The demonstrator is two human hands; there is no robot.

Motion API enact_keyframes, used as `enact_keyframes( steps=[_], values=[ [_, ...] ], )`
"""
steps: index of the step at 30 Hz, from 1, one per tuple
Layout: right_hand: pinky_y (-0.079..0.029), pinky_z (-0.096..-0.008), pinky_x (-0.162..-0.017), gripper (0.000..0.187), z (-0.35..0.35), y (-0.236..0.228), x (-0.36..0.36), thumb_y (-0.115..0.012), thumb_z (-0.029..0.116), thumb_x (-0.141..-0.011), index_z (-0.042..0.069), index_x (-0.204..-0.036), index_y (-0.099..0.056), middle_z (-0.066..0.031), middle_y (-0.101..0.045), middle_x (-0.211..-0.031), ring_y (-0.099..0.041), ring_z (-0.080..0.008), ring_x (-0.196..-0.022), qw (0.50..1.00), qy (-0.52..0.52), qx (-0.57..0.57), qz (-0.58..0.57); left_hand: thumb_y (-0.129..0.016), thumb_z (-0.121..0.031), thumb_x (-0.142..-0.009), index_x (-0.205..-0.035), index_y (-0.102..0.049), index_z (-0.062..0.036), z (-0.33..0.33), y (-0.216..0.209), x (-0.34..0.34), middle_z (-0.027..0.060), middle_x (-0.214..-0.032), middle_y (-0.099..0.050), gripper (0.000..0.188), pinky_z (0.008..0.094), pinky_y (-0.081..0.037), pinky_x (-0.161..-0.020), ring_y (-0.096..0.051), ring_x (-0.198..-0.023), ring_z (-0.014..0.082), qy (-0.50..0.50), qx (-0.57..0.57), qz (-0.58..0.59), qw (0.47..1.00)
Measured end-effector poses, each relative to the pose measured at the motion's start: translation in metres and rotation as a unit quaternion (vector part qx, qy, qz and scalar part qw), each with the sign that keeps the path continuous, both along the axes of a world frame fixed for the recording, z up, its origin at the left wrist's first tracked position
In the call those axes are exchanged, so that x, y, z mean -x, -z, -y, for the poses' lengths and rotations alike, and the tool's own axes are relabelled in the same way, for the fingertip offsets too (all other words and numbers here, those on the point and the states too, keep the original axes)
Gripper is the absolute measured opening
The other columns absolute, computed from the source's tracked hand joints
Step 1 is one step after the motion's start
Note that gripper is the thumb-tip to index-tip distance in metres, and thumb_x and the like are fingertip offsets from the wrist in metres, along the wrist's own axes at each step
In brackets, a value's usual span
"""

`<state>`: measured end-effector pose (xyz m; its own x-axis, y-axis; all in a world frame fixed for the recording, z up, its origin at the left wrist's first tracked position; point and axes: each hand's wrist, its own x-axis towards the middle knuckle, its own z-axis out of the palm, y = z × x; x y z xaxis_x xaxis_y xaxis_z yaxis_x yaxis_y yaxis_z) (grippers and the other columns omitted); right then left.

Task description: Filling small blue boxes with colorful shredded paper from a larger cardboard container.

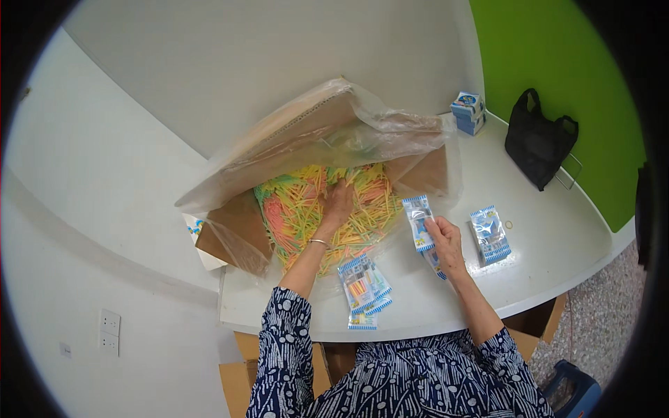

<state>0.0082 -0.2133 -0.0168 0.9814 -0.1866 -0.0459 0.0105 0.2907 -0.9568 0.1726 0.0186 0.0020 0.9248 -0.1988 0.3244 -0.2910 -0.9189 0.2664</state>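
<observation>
Right grip [448, 247] — packet [417, 216] lengthwise forward, slightly left

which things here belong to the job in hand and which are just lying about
Seems in use:
coloured sticks, left hand among them
open carton, plastic liner
blue-and-white packets, one in right hand

Probably just lying about:
black bag
small blue-and-white boxes
yellow ring

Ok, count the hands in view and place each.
2: the left hand is among the sticks in the carton; the right hand holds packets to the carton's right.
</observation>
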Motion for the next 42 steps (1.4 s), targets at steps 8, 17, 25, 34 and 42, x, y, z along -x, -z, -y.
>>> enact_keyframes(
  steps=[8, 17, 25, 34, 42],
  values=[
    [-0.045, -0.0253, -0.071, 0.021, -0.057, 0.025, -0.064, -0.056, 0.024, -0.093, 0.004, -0.097, -0.061, -0.0024, -0.063, -0.091, -0.055, -0.0084, -0.081, 0.968, 0.031, -0.244, 0.051, -0.040, -0.022, -0.099, -0.108, -0.052, -0.0008, 0.024, -0.021, 0.022, 0.0131, -0.095, -0.063, 0.026, 0.0369, -0.049, -0.073, -0.061, -0.084, 0.0239, 0.032, 0.612, -0.274, 0.741],
    [-0.051, -0.0311, -0.075, 0.014, -0.109, 0.020, -0.107, -0.052, 0.017, -0.095, 0.005, -0.098, -0.057, -0.0073, -0.064, -0.094, -0.060, -0.0163, -0.084, 0.888, 0.074, -0.453, 0.031, -0.050, -0.013, -0.093, -0.107, -0.052, 0.0022, 0.063, 0.015, 0.048, 0.0135, -0.098, -0.062, 0.021, 0.0308, -0.051, -0.077, -0.061, -0.090, 0.0210, 0.035, 0.714, -0.229, 0.660],
    [-0.051, -0.0309, -0.080, 0.018, -0.113, 0.019, -0.102, -0.051, 0.018, -0.096, 0.003, -0.103, -0.056, -0.0070, -0.063, -0.096, -0.060, -0.0174, -0.086, 0.878, 0.070, -0.472, 0.033, -0.058, 0.000, -0.085, -0.114, -0.049, -0.0033, 0.075, 0.016, 0.061, 0.0071, -0.103, -0.059, 0.031, 0.0287, -0.051, -0.076, -0.059, -0.090, 0.0173, 0.076, 0.793, -0.128, 0.591],
    [-0.047, -0.0245, -0.069, 0.016, -0.115, 0.019, -0.101, -0.055, 0.020, -0.094, 0.006, -0.099, -0.060, -0.0006, -0.062, -0.087, -0.056, -0.0088, -0.075, 0.905, 0.037, -0.415, 0.089, -0.053, -0.004, -0.088, -0.105, -0.057, 0.0034, 0.067, 0.021, 0.050, 0.0109, -0.098, -0.063, 0.019, 0.0295, -0.050, -0.083, -0.060, -0.093, 0.0194, 0.043, 0.810, -0.215, 0.543],
    [-0.047, -0.0221, -0.067, 0.016, -0.092, -0.002, -0.095, -0.062, 0.020, -0.090, 0.005, -0.095, -0.062, -0.0006, -0.064, -0.087, -0.057, -0.0061, -0.073, 0.941, 0.007, -0.327, 0.089, -0.049, -0.015, -0.094, -0.103, -0.056, 0.0002, 0.043, 0.014, 0.023, 0.0099, -0.095, -0.063, 0.019, 0.0342, -0.050, -0.081, -0.060, -0.088, 0.0211, 0.087, 0.800, -0.257, 0.536]
  ],
)
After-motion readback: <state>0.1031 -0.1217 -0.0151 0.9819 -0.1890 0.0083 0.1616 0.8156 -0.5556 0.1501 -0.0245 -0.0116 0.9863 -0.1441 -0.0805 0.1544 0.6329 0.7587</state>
